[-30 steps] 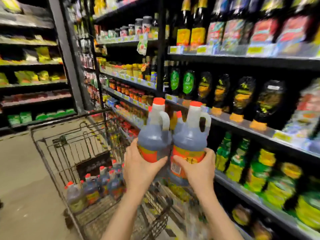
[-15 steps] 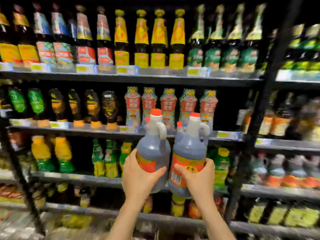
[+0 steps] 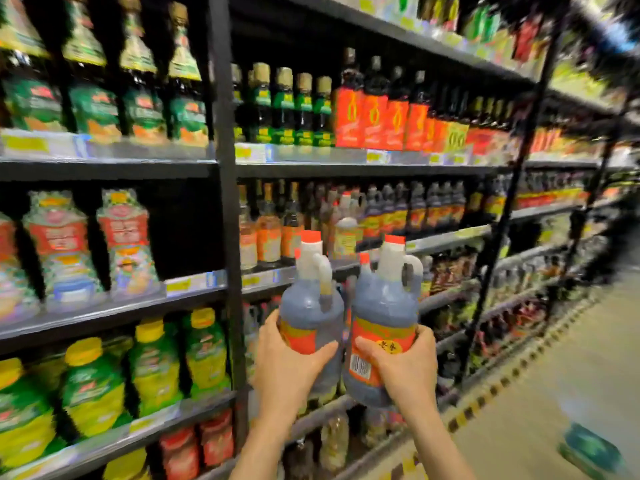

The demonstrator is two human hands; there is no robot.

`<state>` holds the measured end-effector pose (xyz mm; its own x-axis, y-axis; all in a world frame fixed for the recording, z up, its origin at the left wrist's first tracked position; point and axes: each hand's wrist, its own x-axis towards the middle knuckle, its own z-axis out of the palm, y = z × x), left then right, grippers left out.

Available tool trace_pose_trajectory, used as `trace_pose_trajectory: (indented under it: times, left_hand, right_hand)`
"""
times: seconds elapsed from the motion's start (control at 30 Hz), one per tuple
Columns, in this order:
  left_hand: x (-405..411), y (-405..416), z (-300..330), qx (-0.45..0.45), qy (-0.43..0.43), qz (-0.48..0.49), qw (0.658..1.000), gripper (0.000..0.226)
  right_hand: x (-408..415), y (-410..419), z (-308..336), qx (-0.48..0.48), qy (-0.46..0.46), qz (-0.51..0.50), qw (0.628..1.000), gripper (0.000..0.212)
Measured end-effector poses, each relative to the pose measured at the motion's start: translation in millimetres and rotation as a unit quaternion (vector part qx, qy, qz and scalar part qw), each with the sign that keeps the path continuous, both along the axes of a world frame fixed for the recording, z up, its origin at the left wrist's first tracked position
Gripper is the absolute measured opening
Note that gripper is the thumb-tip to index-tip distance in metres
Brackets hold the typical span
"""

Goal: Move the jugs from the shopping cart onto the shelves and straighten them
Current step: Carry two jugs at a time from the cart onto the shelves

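Observation:
I hold two dark jugs upright side by side in front of the shelving, each with a red cap, white neck with a loop handle, and an orange label. My left hand grips the body of the left jug. My right hand grips the lower body of the right jug. A third small red cap shows between them, its jug hidden. Similar jugs stand in a row on the shelf behind. The shopping cart is out of view.
Black metal shelves full of sauce bottles fill the view, with a black upright post just left of the jugs. Green and yellow bottles stand at lower left. The aisle floor runs along the right, with a green object on it.
The view has swung right along the shelves, from the cart to a further shelf bay. Both hands keep the same hold on the jugs in front of me.

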<state>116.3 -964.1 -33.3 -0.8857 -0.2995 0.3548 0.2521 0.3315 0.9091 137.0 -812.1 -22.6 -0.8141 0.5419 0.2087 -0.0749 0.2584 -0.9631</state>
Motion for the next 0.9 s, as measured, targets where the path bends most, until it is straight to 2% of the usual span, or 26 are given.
trace_pose_trajectory:
  times: [0.17, 0.37, 0.53, 0.7, 0.9]
  left_hand:
    - [-44.9, 87.8, 0.9, -0.002, 0.0, -0.099, 0.995, 0.094]
    - [-111.0, 183.1, -5.7, -0.005, -0.003, -0.169, 0.986, 0.097]
    - [-179.9, 255.0, -3.4, 0.001, -0.002, -0.198, 0.98, 0.098]
    - [-251.2, 314.6, 7.0, -0.004, 0.002, -0.22, 0.976, 0.095]
    - [-319.6, 381.2, 11.2, 0.002, -0.018, -0.23, 0.973, 0.096]
  right_hand:
    - [-16.6, 85.3, -5.4, -0.017, 0.003, -0.064, 0.998, 0.07]
    - [-61.1, 171.8, -13.5, -0.027, -0.007, -0.147, 0.989, 0.072]
    - [-119.0, 233.7, -11.8, -0.034, -0.018, -0.187, 0.982, 0.087]
    - [-175.9, 294.6, -7.2, -0.045, -0.011, -0.203, 0.978, 0.071]
    - [-236.7, 367.0, -2.5, -0.059, -0.021, -0.197, 0.979, 0.067]
